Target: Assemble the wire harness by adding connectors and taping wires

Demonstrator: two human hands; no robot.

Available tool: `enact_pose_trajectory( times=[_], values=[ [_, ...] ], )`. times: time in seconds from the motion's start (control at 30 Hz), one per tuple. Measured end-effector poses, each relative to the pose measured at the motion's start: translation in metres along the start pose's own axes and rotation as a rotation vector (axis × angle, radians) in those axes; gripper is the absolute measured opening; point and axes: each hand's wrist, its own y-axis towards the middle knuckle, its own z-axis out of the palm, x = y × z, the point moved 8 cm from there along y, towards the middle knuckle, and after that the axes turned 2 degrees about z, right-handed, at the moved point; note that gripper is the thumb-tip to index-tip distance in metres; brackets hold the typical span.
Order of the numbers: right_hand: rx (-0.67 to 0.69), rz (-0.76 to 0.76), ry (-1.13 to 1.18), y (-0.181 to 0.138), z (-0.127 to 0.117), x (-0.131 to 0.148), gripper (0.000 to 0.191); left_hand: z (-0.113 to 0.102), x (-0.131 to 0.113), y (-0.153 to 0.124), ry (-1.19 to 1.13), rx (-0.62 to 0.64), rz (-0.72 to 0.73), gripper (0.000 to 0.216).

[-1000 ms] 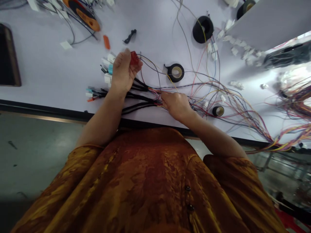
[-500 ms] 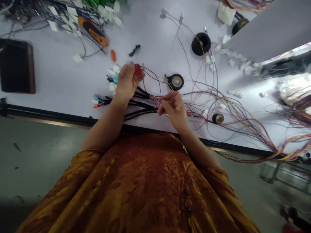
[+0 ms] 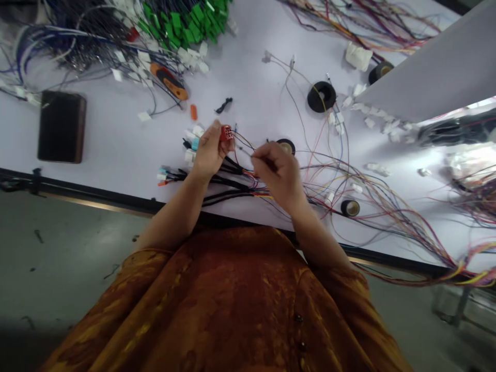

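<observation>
A red connector housing [image 3: 227, 133] is pinched in my left hand [image 3: 210, 151], its face with small openings turned to the right. A few thin wires run out of it. Just to the right, my right hand [image 3: 279, 173] is closed on a thin wire [image 3: 245, 151] whose end points at the connector. Below both hands lies a wire harness with black sleeved branches [image 3: 228, 182]. White, blue and orange connectors [image 3: 165, 176] end its branches on the left. Loose coloured wires [image 3: 372, 206] spread from it to the right.
Tape rolls [image 3: 321, 96] lie to the right, one [image 3: 285, 146] partly behind my right hand. At the left are a phone [image 3: 62, 127] and an orange-black cutter [image 3: 169, 81]. Green connectors [image 3: 189, 23] are heaped at the back. A white post [image 3: 418, 67] rises at the right.
My right hand has come up from the harness toward the red connector, now with a wire in its fingers. The connector's face has turned more into view. The camera view has shifted.
</observation>
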Motion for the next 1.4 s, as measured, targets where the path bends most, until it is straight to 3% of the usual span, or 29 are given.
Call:
enact_pose_trajectory(
  times=[0.1, 0.2, 0.43, 1.0, 1.4],
  values=[
    [0.049, -0.046, -0.093, 0.028, 0.03, -0.004, 0.015, 0.0, -0.001, -0.002, 0.029, -0.003, -0.014, 0.037],
    [0.007, -0.024, -0.2, 0.044, 0.045, -0.015, 0.017, 0.0, 0.0, -0.003, 0.06, -0.01, -0.05, 0.034],
    [-0.138, -0.061, -0.3, 0.05, 0.036, -0.027, 0.018, 0.004, 0.0, -0.004, 0.061, 0.011, -0.083, 0.034],
    [-0.097, -0.08, -0.376, 0.054, 0.038, -0.026, 0.021, 0.012, -0.007, -0.01, 0.147, 0.039, -0.052, 0.028],
    [-0.171, 0.048, -0.056, 0.058, 0.041, -0.052, 0.018, 0.013, -0.006, -0.013, 0.157, 0.108, 0.043, 0.026]
  ],
)
